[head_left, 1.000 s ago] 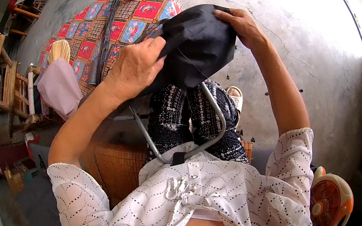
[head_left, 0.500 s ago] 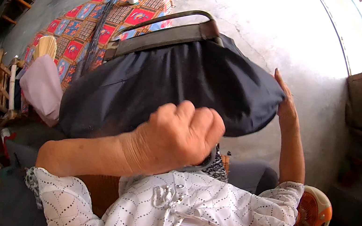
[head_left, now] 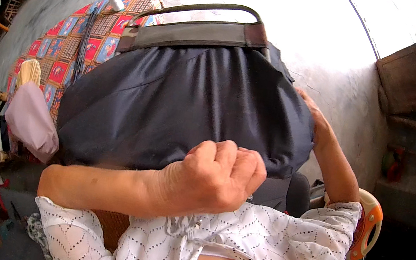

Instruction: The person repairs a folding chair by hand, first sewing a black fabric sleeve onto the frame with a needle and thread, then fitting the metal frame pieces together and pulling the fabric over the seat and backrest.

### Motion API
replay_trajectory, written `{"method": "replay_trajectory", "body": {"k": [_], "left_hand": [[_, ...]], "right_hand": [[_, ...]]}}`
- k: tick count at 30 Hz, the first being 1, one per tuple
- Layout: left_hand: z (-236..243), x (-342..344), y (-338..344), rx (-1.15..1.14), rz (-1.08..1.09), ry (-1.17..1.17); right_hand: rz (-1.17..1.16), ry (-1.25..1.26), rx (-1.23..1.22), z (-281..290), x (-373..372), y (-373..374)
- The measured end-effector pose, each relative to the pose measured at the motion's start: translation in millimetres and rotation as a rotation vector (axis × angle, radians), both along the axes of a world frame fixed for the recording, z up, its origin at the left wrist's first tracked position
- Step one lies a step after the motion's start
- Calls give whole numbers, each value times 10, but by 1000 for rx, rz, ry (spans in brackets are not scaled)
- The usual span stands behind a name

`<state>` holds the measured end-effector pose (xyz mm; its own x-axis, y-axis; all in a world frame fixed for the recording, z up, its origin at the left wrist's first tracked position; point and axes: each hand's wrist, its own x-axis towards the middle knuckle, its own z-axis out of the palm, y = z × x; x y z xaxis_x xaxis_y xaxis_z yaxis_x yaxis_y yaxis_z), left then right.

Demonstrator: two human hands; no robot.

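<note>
The black cloth [head_left: 185,99] is spread broad and gathered in soft folds below a grey band [head_left: 192,38], with a bent metal tube [head_left: 227,6] arching above the band. A second ago this cloth was bunched up between both hands, with the bare tube frame showing over the lap; now it fans out across the middle of the view, much as it did half a second ago, and its folds hide most of the lap. The left hand [head_left: 222,178] sits a little lower and further right than half a second ago, while the right hand [head_left: 311,111] remains at the cloth's right edge. The cloth lies just beyond the left hand, which is curled into a fist in front of its lower edge; whether the fist holds anything cannot be told. The right hand touches the cloth's side, its fingertips partly hidden, so its grip cannot be told. Further out, on the left, a pink cloth [head_left: 33,116] is near the black one, and a patterned sheet [head_left: 58,71] on the floor bears a bundle of thin dark rods [head_left: 86,34] and a thread spool [head_left: 115,1]. An orange-and-cream fan [head_left: 369,226] stands beside the right elbow.
</note>
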<state>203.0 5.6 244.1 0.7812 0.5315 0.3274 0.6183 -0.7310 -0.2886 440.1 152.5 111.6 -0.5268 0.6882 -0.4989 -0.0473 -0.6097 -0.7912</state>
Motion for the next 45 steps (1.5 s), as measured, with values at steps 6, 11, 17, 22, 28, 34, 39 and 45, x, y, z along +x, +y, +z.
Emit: {"method": "replay_trajectory", "body": {"k": [6,11,17,22,28,34,39,45], "left_hand": [[-149,216,2,-36,-36,-92],[-131,381,-39,21,-95,-105],[-116,453,-78,11,-145,-118],[-188,460,-84,29,-157,-140],[-317,353,-31,32,-171,-393],[-405,242,-54,13,-198,-507],[-349,37,19,-310,-196,-621],[-136,-422,695,-851,22,-401]], "right_hand": [[-140,-634,805,173,203,535],[124,-635,1280,702,-307,494],[457,-700,1457,679,-779,326],[626,-560,1230,918,-823,-1],[620,-346,983,1359,-286,-718],[511,-524,1370,1326,-126,-1126],[406,-726,1808,1101,-163,-1239],[330,-603,1826,983,-105,-1165]]}}
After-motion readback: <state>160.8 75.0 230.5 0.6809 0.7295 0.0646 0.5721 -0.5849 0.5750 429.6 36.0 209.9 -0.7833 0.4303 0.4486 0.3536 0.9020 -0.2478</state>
